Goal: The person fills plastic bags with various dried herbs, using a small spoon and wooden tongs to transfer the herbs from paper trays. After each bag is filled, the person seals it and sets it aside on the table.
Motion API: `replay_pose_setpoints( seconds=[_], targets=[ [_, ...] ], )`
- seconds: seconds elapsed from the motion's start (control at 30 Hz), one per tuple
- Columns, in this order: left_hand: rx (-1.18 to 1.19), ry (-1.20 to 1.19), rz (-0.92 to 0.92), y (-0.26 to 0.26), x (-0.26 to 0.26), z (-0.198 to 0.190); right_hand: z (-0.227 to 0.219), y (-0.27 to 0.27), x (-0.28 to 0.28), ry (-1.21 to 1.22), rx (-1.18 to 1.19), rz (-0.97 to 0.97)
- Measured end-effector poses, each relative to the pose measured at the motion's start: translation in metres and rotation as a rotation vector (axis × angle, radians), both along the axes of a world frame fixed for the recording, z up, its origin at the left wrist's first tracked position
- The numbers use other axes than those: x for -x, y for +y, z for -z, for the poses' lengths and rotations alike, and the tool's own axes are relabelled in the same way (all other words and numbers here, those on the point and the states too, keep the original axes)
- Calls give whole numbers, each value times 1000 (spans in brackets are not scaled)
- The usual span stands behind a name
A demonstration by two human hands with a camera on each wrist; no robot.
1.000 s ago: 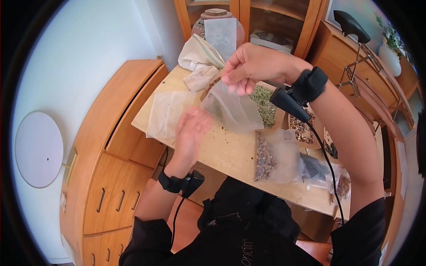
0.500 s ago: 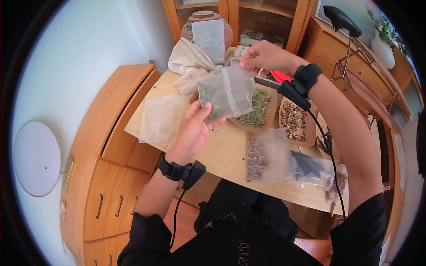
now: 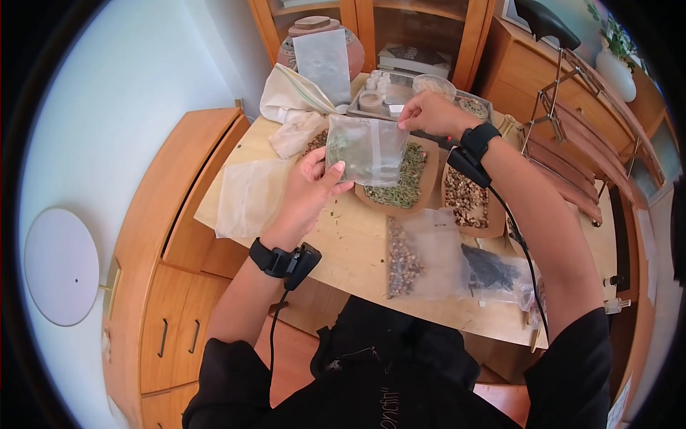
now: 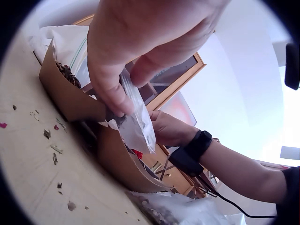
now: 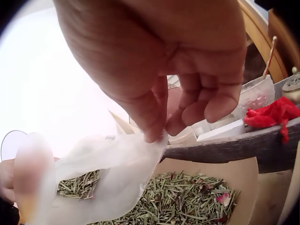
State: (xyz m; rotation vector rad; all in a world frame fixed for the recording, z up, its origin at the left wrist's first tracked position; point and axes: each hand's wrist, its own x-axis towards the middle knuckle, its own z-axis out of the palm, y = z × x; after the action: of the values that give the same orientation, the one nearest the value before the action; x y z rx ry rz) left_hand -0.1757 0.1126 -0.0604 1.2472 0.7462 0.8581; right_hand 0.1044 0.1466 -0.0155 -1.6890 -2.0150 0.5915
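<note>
A translucent bag (image 3: 368, 150) with some green dried herb at its left end is held up between both hands. My left hand (image 3: 309, 182) grips that end, thumb on the near face and fingers behind. At the upper right corner, my right hand (image 3: 437, 114) pinches the bag's edge between thumb and fingertips, as the right wrist view also shows. Beneath the bag lies an open brown paper tray (image 5: 253, 187) of green dried herb (image 5: 187, 199). In the left wrist view, the bag (image 4: 136, 117) is seen edge-on between the left thumb and fingers.
Another paper tray of brown pieces (image 3: 466, 196) stands to the right. In front lie a bag of brown pieces (image 3: 406, 261) and a bag of dark material (image 3: 493, 272). Flat empty bags (image 3: 250, 196) lie left. Behind are a grey tray (image 3: 364, 107) and a cloth pouch (image 3: 289, 96).
The left hand, beside the bag with fingers spread a second ago, took hold of its left end. The bag was drawn out flatter and the right hand moved slightly right and lower.
</note>
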Motion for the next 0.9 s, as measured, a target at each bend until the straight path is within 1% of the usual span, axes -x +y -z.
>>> replay_pose_setpoints(
  seconds=[0.17,0.37,0.63,0.77,0.83,0.9],
  targets=[
    [-91,60,0,-1,0,-4,14,2,-5,44,13,23],
    [-208,104,16,-4,-3,-13,15,-6,-6,18,31,23],
    [-319,146,-26,0,-12,-17,16,-12,-11,-1,18,43],
    [-372,80,-24,-5,-19,-23,23,-11,-17,-8,-27,24],
    [-478,41,-19,-5,-23,-25,20,-14,-17,0,-24,34],
    [-495,33,-31,-9,-27,-29,16,-17,-17,8,-23,43]
  ],
)
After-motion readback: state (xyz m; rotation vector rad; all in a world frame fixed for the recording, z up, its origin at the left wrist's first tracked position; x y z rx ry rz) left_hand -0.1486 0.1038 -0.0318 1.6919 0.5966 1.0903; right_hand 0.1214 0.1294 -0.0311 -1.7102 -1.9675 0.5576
